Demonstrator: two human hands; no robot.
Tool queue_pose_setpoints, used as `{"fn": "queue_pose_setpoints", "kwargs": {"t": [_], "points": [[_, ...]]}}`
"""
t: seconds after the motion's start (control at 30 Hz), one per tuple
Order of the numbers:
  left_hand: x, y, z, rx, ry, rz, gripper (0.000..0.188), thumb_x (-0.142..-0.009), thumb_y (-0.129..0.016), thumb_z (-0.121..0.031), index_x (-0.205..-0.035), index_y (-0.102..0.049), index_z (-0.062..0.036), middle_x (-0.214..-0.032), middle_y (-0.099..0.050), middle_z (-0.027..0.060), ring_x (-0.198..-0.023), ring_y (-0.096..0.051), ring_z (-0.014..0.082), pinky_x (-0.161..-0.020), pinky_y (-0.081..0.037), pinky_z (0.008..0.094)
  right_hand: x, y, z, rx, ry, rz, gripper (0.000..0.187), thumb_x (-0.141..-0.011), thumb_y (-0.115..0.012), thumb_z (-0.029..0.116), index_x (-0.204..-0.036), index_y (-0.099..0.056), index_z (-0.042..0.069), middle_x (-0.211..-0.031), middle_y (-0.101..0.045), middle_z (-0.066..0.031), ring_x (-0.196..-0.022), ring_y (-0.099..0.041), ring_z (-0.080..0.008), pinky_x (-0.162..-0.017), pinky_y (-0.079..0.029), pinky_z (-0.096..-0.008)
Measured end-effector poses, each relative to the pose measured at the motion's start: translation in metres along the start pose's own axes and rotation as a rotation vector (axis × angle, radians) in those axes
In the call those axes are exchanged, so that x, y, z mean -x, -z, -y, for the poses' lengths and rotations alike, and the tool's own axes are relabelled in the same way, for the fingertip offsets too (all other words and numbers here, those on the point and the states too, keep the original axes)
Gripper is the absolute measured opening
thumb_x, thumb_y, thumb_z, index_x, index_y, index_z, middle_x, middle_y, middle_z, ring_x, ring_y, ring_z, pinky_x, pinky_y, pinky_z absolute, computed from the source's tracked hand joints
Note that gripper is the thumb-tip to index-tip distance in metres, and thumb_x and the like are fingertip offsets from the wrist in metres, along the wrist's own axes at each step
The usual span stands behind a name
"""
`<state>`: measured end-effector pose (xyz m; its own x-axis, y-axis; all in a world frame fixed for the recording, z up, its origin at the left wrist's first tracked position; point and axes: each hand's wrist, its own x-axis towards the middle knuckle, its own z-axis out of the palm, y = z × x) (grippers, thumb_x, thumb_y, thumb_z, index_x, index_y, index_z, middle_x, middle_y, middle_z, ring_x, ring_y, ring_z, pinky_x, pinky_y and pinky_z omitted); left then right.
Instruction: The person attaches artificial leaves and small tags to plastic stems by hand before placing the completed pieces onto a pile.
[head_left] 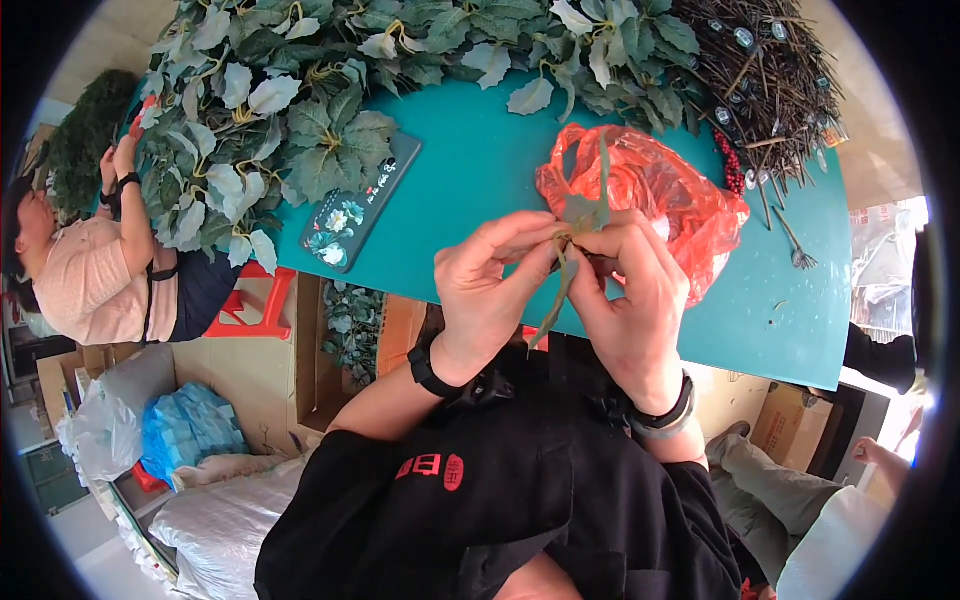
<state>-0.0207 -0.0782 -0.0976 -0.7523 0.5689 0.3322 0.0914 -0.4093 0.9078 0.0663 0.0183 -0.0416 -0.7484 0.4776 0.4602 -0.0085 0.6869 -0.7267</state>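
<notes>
Both hands meet over the near edge of the green table (450, 165), and between them is the sprig (590, 214), one leaf pointing to twelve o'clock, another hanging toward seven. The left hand (495, 285) pinches its middle between thumb and fingertips; the right hand (640, 300) pinches the same spot from the four o'clock side, fingers curled.

This one piece looks part-done: its leaves come together at the fingertips, but whether they are fixed there is hidden. It is not yet set down. Leaves (480, 25) heap from ten o'clock round to twelve; the pictures do not tell whether those are finished or waiting. Brown stems (765, 85) lie in a thick bundle between one and two, mostly without leaves, so they seem not yet worked.

Nearer the hands, at two, sits the red bag (650, 185), crumpled, its contents unclear. The flowered case (350, 205) lies toward ten, and a loose twig (795, 240) at three.
</notes>
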Motion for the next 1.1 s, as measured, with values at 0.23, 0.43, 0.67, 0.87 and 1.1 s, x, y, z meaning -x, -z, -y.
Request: {"fn": "queue_pose_setpoints", "kwargs": {"t": [0.23,0.43,0.67,0.87,1.1], "points": [[-0.003,0.002,-0.011,0.123,0.144,-0.009,0.019,-0.086,-0.061,0.000,-0.104,-0.062,0.0039,-0.098,-0.067,0.0099,-0.091,-0.063,0.0133,-0.080,-0.051,0.0261,0.004,-0.002,-0.002,0.034,0.071,-0.072,0.019,-0.070,-0.065,-0.007,-0.084,-0.054,0.002,-0.085,-0.055,-0.0118,-0.062,-0.057,-0.0276,-0.053,-0.047,-0.0342],[-0.009,0.014,0.000,0.396,0.336,0.152,0.017,-0.086,-0.063,-0.007,-0.100,-0.064,0.0025,-0.097,-0.067,0.0098,-0.086,-0.062,0.0123,-0.078,-0.050,0.0253,0.006,-0.003,0.002,0.058,0.078,-0.062,0.018,-0.071,-0.065,-0.008,-0.083,-0.055,0.001,-0.084,-0.053,-0.0105,-0.060,-0.055,-0.0236,-0.051,-0.045,-0.0318],[-0.006,0.014,-0.006,0.419,0.290,0.146,0.015,-0.085,-0.064,-0.007,-0.097,-0.064,0.0016,-0.095,-0.067,0.0099,-0.084,-0.062,0.0122,-0.076,-0.051,0.0255,0.008,-0.005,0.006,0.057,0.091,-0.063,0.014,-0.073,-0.064,-0.009,-0.081,-0.056,0.000,-0.080,-0.052,-0.0085,-0.055,-0.051,-0.0154,-0.049,-0.042,-0.0265],[-0.008,0.016,-0.008,0.308,0.226,0.158,0.013,-0.084,-0.065,-0.004,-0.096,-0.065,0.0014,-0.094,-0.067,0.0092,-0.084,-0.062,0.0120,-0.076,-0.051,0.0252,0.009,-0.006,0.007,0.038,0.107,-0.053,0.015,-0.072,-0.063,-0.010,-0.080,-0.054,-0.001,-0.081,-0.052,-0.0089,-0.055,-0.051,-0.0162,-0.050,-0.042,-0.0271],[-0.010,0.023,-0.013,0.254,0.255,0.225,0.012,-0.083,-0.065,-0.004,-0.095,-0.065,0.0015,-0.091,-0.067,0.0075,-0.083,-0.062,0.0113,-0.076,-0.051,0.0242,0.005,-0.001,0.008,-0.005,0.091,0.007,0.016,-0.072,-0.064,-0.010,-0.083,-0.056,-0.001,-0.084,-0.053,-0.0092,-0.059,-0.053,-0.0160,-0.052,-0.044,-0.0260]]}}
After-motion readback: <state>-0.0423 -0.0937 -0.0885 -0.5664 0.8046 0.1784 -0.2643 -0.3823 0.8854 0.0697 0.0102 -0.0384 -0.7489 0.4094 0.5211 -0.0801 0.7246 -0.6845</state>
